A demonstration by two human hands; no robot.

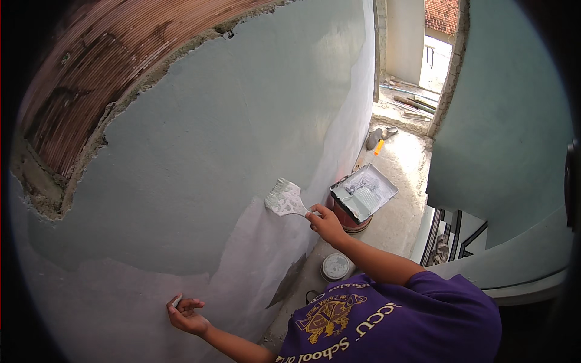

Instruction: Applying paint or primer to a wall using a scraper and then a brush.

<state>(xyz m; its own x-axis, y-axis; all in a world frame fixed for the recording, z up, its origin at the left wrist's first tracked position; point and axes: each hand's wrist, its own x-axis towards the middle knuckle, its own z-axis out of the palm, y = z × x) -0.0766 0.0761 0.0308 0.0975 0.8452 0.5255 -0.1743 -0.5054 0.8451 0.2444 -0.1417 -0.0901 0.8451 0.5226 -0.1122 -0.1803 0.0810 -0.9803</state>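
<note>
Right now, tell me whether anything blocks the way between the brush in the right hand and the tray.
Nothing visible does. The right hand holds the brush; the tray, on a reddish bucket, lies to the brush's right, and only the wall shows behind the gap.

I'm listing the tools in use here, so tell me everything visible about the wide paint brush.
The wide paint brush has a broad, flat, whitish head with patchy grey smears, narrowing to a handle held in the right hand. What the head is made of is hard to tell. It slants, bristle end to the upper left, against the wall where grey-green meets a paler area; whether the bristles actually touch is unclear.
</note>
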